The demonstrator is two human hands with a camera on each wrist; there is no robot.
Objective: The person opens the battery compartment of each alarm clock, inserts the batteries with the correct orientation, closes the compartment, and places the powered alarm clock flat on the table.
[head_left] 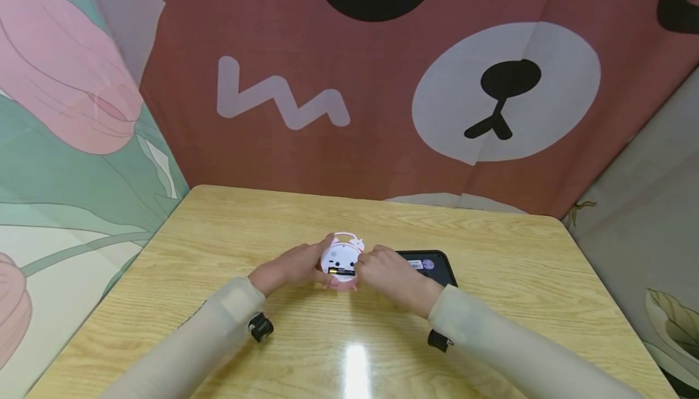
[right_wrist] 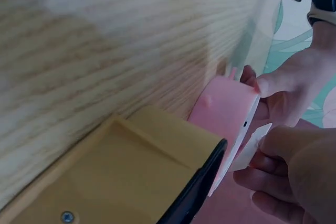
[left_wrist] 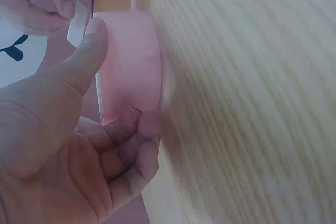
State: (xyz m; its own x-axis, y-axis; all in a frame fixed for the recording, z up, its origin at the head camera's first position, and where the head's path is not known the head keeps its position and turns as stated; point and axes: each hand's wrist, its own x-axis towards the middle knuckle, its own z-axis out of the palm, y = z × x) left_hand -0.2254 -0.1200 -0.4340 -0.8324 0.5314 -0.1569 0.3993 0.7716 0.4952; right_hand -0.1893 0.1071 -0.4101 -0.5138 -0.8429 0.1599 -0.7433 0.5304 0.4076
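Observation:
A pink alarm clock (head_left: 338,254) with a white back stands on the table, its back turned up toward the head view. A black and gold battery (head_left: 341,272) lies in the uncovered slot there. My left hand (head_left: 292,267) holds the clock at its left side, the thumb (left_wrist: 96,30) on the rim of the back and the fingers curled at the pink shell. Between thumb and fingers, my right hand (head_left: 390,276) pinches a small white battery cover (right_wrist: 251,149) close to the clock's back. In the head view the right hand hides this cover.
Just right of the clock lies a dark flat device (head_left: 437,268) with labels, partly behind my right hand; its tan, screwed side (right_wrist: 121,166) shows in the right wrist view. The wooden table (head_left: 262,217) ends at a printed cloth (head_left: 371,162) at the back.

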